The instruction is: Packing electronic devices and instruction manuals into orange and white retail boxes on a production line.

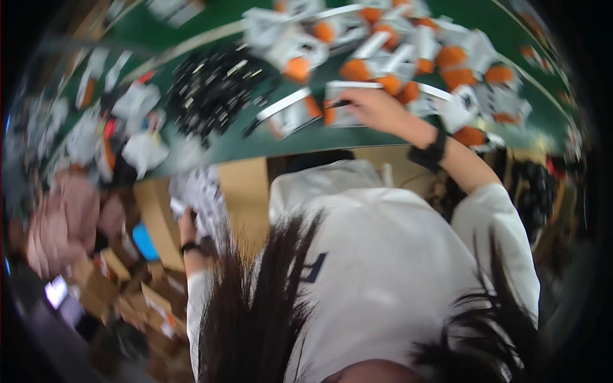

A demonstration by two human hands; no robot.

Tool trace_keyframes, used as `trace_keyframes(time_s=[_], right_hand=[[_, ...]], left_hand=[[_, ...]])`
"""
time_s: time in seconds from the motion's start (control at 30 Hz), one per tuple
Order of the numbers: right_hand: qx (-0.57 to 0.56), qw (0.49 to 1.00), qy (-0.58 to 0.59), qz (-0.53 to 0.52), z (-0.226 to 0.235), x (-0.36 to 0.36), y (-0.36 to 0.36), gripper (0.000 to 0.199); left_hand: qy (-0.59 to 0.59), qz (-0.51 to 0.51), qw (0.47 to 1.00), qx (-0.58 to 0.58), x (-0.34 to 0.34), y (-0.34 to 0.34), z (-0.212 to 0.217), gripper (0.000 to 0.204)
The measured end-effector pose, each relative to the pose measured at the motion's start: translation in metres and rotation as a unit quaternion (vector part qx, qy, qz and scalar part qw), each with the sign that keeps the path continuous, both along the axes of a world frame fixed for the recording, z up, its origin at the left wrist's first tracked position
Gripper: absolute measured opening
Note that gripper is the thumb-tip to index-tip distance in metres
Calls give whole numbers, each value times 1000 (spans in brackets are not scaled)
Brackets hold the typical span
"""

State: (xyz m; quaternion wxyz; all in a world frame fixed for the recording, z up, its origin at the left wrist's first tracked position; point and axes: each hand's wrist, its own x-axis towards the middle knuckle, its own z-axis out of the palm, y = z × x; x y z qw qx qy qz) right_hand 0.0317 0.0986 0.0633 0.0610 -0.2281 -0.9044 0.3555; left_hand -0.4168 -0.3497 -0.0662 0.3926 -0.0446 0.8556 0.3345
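My left hand (187, 226) is down in an open cardboard box (246, 191), against a heap of white printed packets (207, 198). A bright white edge shows at its fingertips, but blur hides how the fingers are set. On the green table, my right hand (370, 108) reaches over a white-and-orange packet (349, 116). Its fingers are closed on a small dark piece (338, 103) that points left. Just left of that hand lies another white-and-orange packet (290, 115). Farther left is a pile of small black pieces (214, 89) with shiny ends.
Many white-and-orange packets (453, 64) crowd the back and right of the green table (236, 148). White plastic bags (143, 153) lie at its left. A person's pinkish sleeve (64, 217) is at far left, above cardboard cartons (96, 287) and near a blue object (145, 241).
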Motion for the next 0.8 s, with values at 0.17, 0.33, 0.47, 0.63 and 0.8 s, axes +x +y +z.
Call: trace_keyframes(time_s=[0.17,0.33,0.47,0.63,0.8], right_hand=[[-60,997,-33,-40,12,5,2,22],[-38,998,-22,-45,-1,9,5,20],[126,991,13,-43,-6,14,1,19],[229,973,-38,-4,-11,10,-4,17],[278,959,-52,-18,-22,12,-16,16]], left_hand=[[0,53,988,-142,16,17,31,31],[133,88,985,-60,5,-16,24,33],[-19,22,988,149,73,102,80,33],[-162,-278,936,143,191,224,160,31],[297,-427,785,337,238,290,133,26]])
